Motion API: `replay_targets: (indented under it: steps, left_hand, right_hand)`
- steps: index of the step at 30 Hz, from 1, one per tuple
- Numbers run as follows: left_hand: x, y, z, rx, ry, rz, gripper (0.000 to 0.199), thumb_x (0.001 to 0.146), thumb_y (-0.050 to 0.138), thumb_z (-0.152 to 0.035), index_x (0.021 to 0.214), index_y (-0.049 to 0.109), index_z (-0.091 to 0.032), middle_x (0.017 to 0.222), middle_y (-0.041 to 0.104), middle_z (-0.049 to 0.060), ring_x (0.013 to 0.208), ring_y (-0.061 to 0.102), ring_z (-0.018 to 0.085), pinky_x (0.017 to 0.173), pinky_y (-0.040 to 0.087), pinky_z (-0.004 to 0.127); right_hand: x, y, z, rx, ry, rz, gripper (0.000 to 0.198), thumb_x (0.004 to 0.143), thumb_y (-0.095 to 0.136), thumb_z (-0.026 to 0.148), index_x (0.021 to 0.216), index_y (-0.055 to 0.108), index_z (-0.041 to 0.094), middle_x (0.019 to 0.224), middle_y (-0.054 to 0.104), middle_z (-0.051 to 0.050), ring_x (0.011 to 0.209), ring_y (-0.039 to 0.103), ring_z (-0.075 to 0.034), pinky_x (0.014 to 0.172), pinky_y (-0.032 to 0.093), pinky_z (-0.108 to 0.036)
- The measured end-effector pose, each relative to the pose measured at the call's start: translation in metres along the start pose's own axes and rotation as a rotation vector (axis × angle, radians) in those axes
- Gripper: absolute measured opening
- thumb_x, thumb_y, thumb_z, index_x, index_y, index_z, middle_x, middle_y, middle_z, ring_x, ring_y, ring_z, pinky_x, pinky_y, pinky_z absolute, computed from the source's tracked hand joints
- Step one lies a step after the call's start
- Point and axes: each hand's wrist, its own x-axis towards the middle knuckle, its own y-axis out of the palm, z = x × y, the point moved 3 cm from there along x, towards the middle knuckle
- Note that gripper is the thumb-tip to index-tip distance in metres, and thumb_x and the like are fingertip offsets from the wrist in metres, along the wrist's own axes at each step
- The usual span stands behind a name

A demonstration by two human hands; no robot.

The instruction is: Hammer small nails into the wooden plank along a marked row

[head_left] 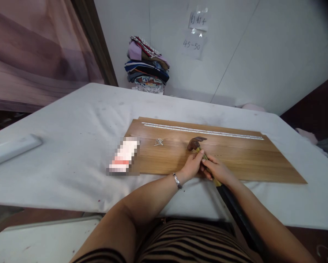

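Black-gripped hammer, held high

Nearest you, its stiff-looking grip slants beside your right forearm, likely the surest hold. Your right hand clasps the neck; your left hand too, nearer the head. That probably heavy end is over the wooden board, nails to its left, white strips farther.

Left hand, right hand — both curled

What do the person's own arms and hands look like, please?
The left hand and right hand are gloveless. A silvery bracelet circles the left wrist; none shows on the right. The left sleeve, striped dark and tan like the shirt, ends above the elbow; no right sleeve shows.
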Motion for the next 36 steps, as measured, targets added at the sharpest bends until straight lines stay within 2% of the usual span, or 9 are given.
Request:
replay_targets:
  steps: [10,30,36]
  left_hand:
    - [-0.0044,0.0019,-0.0015,-0.001,-0.021,0.008,0.061,0.085,0.046,-0.075,0.062,0.048,-0.019,0.044,0.045,-0.003,0.04,0.051,0.011,0.043,0.041,0.022]
    - [0.0,0.0002,0.0024,-0.015,0.006,0.001,0.064,0.083,0.046,-0.077,0.059,0.048,-0.018,0.044,0.046,-0.002,0.039,0.051,0.011,0.042,0.04,0.023]
    - [-0.0035,0.0018,-0.0002,-0.011,-0.03,0.005,0.061,0.085,0.046,-0.076,0.063,0.048,-0.019,0.044,0.045,-0.003,0.038,0.05,0.011,0.041,0.04,0.022]
  right_hand:
    - [-0.0013,0.0011,-0.0029,0.005,-0.012,-0.018,0.027,0.08,0.055,0.048,0.084,0.047,0.023,0.058,0.053,0.008,0.031,0.041,-0.006,0.032,0.031,-0.02]
    - [-0.001,0.0005,0.0023,0.023,0.004,0.004,0.026,0.08,0.055,0.047,0.079,0.047,0.022,0.057,0.053,0.008,0.03,0.04,-0.006,0.033,0.031,-0.021]
    - [-0.0017,0.0012,-0.0015,0.021,-0.016,-0.016,0.027,0.08,0.055,0.048,0.08,0.049,0.022,0.058,0.053,0.008,0.031,0.041,-0.005,0.033,0.03,-0.02]
